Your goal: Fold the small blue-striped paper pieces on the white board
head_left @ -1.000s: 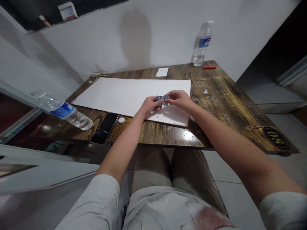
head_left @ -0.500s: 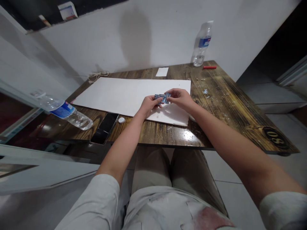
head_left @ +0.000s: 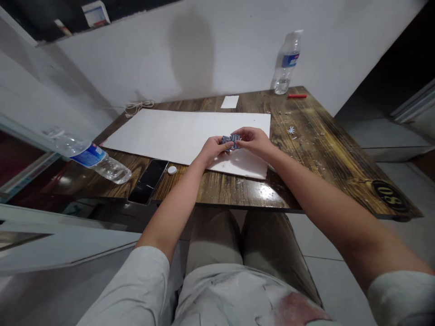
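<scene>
Above the white board [head_left: 163, 131], both hands are closed on a small blue-and-grey patterned object [head_left: 235, 141] that looks made of blocky sections. My left hand [head_left: 212, 149] pinches its left section, thumb on top. From the other side my right hand [head_left: 254, 139] grips the right section between thumb and fingers. The two sections touch or nearly touch; whether they are joined cannot be made out. Fingers hide part of it.
A phone [head_left: 148, 181], a white bottle cap [head_left: 172, 170] and a lying water bottle [head_left: 98, 160] are at the left. Farther back are a cord [head_left: 136, 107], white paper [head_left: 230, 102], an upright bottle [head_left: 287, 63] and a red stick [head_left: 297, 96]. Crumbs and a blue-white star-shaped piece [head_left: 291, 130] lie at right.
The patterned object has turned slightly, and its left and right sections look closer together. My left hand has moved slightly to the right, while both hands keep their hold.
</scene>
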`<state>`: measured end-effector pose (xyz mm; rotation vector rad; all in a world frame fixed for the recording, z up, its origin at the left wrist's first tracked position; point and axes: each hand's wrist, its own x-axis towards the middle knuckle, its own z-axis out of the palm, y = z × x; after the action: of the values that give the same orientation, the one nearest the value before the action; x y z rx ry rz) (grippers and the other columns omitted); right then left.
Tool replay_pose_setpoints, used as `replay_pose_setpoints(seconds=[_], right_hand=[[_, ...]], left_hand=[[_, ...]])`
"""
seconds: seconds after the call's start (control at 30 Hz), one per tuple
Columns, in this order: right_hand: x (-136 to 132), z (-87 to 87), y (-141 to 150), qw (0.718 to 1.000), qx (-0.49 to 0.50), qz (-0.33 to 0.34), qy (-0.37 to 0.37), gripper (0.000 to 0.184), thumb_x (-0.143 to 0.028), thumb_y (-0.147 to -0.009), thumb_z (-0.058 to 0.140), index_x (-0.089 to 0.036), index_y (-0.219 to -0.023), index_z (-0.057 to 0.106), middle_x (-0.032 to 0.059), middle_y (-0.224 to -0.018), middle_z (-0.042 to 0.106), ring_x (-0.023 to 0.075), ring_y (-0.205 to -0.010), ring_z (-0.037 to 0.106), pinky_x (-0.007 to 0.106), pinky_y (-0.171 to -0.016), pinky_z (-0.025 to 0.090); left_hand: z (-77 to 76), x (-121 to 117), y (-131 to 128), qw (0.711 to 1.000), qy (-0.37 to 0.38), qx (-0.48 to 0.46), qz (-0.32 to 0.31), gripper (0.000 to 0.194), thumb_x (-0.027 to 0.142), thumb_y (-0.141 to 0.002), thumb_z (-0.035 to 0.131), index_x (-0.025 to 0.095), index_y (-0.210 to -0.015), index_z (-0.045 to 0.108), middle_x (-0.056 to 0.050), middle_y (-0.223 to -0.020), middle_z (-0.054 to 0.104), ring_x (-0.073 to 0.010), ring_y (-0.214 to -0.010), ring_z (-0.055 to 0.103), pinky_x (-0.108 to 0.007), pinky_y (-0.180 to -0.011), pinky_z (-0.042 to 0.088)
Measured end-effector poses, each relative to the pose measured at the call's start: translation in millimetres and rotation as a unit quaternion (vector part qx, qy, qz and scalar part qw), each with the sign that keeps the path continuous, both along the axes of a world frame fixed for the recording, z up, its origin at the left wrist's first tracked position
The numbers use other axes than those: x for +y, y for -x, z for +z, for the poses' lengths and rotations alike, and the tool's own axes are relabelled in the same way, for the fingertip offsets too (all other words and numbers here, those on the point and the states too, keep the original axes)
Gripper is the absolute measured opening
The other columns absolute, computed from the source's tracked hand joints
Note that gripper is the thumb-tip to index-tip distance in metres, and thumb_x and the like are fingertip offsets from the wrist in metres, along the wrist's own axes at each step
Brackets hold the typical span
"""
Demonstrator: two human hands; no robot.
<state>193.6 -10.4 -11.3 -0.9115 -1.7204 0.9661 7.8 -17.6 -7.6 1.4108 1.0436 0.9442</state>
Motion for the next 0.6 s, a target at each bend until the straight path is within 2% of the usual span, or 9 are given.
replay_pose_setpoints(seconds=[0.2, 0.43, 0.6], right_hand=[[-1, 0.3, 0, 1.000, -0.023, -0.011, -0.011, 0.039, -0.041, -0.068, 0.078, -0.015, -0.096, 0.070, -0.0015, -0.065, 0.056, 0.0095, -0.057, 0.045, 0.026, -0.054, 0.035], [-8, 4.6, 0, 0.994, -0.085, -0.051, -0.035, 0.034, -0.044, -0.072, 0.075, -0.016, -0.091, 0.071, -0.0021, -0.058, 0.055, 0.0099, -0.054, 0.044, 0.026, -0.054, 0.033], [-11, 2.5, 1, 0.992, -0.083, -0.070, -0.063, 0.030, -0.039, -0.073, 0.073, -0.017, -0.093, 0.071, -0.0043, -0.057, 0.050, 0.0103, -0.054, 0.044, 0.026, -0.055, 0.032]], left_hand=[[-0.6, 0, 0, 1.000, 0.001, 0.021, -0.022, 0.035, 0.040, -0.072, 0.078, 0.010, -0.086, 0.066, -0.005, -0.074, 0.069, -0.0071, -0.055, 0.059, -0.019, -0.049, 0.034], [2.0, -6, -1, 0.994, 0.014, -0.027, -0.102, 0.031, 0.039, -0.080, 0.071, 0.011, -0.092, 0.066, -0.007, -0.082, 0.070, -0.0079, -0.060, 0.062, -0.019, -0.052, 0.037], [5.8, -11, -2, 0.993, 0.039, -0.036, -0.103, 0.028, 0.035, -0.081, 0.071, 0.011, -0.094, 0.063, -0.003, -0.070, 0.065, -0.0083, -0.059, 0.060, -0.019, -0.053, 0.037]])
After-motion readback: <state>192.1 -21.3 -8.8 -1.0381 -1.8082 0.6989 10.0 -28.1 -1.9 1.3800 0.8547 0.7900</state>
